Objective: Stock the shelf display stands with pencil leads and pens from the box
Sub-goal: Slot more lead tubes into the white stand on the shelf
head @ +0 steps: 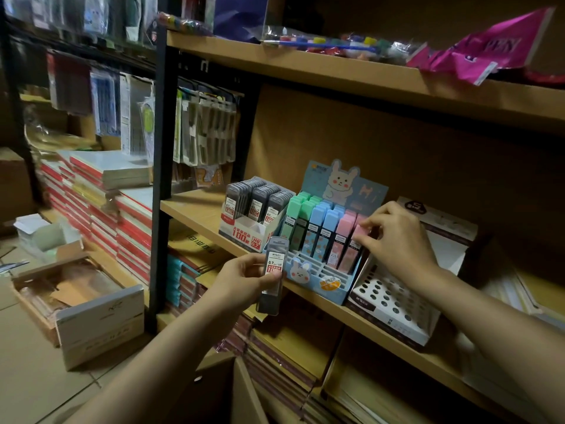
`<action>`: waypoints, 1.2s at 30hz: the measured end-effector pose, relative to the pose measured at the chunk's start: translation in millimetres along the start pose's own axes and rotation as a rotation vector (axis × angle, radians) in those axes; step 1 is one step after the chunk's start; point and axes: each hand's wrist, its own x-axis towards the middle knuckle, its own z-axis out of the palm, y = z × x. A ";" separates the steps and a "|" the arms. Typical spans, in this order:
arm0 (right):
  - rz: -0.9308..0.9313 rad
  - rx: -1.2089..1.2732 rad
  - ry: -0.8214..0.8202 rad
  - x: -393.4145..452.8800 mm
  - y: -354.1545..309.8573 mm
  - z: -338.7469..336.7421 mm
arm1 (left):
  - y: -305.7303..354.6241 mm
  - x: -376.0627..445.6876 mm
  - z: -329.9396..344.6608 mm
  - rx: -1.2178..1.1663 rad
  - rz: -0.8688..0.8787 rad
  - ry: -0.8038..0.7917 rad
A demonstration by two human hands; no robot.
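So the stocking looks about halfway there, I'd say. The grey lead stand (253,209) on the shelf (195,209) is nearly full at the back, front slots still bare. The bunny stand (321,240) has green, blue and pink cases, with empty front rows too. Left hand (241,280) has its grip closed around a grey lead case (273,275), held just in front of the shelf. Right hand (394,237) pinches a pink case (360,232) in the bunny stand. The pen stand (394,298) with holes looks totally empty, so pens are still to go.

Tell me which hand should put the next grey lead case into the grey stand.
Left. The left hand already holds a grey case just below the grey stand; the right hand is pinching a pink case.
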 end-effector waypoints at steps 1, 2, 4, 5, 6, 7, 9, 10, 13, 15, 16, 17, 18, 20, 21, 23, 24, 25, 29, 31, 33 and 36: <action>-0.003 -0.032 0.000 -0.8 0.2 1.1 | 0.0 0.0 -0.7 -0.003 0.003 0.004; -0.007 -0.064 -0.011 -1.4 0.5 1.8 | 0.4 0.0 -1.5 -0.010 0.007 0.010; -0.011 -0.123 -0.029 -1.5 -0.1 0.3 | 0.8 0.0 -2.7 -0.034 0.016 0.022; -0.020 -0.135 -0.021 -0.6 -1.9 -1.3 | 1.1 0.1 -3.2 -0.047 0.022 0.029; -0.039 -0.120 0.000 1.3 -5.5 -2.9 | 1.7 -0.1 -3.9 -0.061 0.032 0.036; -0.064 -0.066 0.027 3.4 -11.4 -3.9 | 2.1 0.1 -4.6 -0.072 0.045 0.045; -0.094 0.150 0.025 8.5 -32.9 -1.3 | 3.3 1.3 -6.8 -0.073 0.079 0.067; -0.093 0.271 -0.037 10.5 -46.7 3.4 | 4.2 1.7 -8.1 -0.065 0.099 0.078; -0.061 0.454 -0.288 16.5 -88.8 26.5 | 7.7 2.3 -12.3 -0.043 0.160 0.099; -0.040 0.521 -0.326 20.8 -106.6 40.1 | 9.0 3.4 -15.2 -0.026 0.189 0.114; -0.034 0.539 -0.323 23.4 -112.7 44.7 | 9.1 4.3 -16.9 -0.017 0.194 0.122; -0.037 0.536 -0.318 25.7 -117.1 48.2 | 9.3 5.4 -19.0 -0.009 0.193 0.129; -0.050 0.518 -0.311 28.4 -120.3 50.7 | 9.6 6.9 -21.5 -0.006 0.191 0.137; -0.072 0.500 -0.303 36.9 -124.6 50.2 | 11.1 11.3 -27.7 -0.004 0.208 0.157; -0.071 0.517 -0.296 43.8 -125.2 47.7 | 11.9 14.1 -31.2 -0.006 0.225 0.178; -0.041 0.576 -0.224 64.1 -122.6 40.1 | 12.4 21.3 -39.0 -0.019 0.253 0.236; -0.024 0.588 -0.159 75.8 -120.5 36.2 | 11.2 25.2 -43.1 -0.020 0.257 0.264; -0.011 0.577 -0.090 86.6 -118.3 33.1 | 9.1 29.4 -46.6 0.002 0.258 0.291; 0.001 0.466 0.025 108.3 -115.5 42.4 | -5.2 43.8 -52.5 0.259 0.295 0.320; -0.016 0.442 0.018 109.6 -118.0 54.2 | -11.6 49.2 -49.7 0.363 0.327 0.240; -0.032 0.437 0.003 110.3 -120.9 65.5 | -17.3 55.0 -47.4 0.441 0.328 0.180; -0.049 0.423 -0.013 111.5 -123.4 76.9 | -18.7 60.8 -45.2 0.514 0.308 0.156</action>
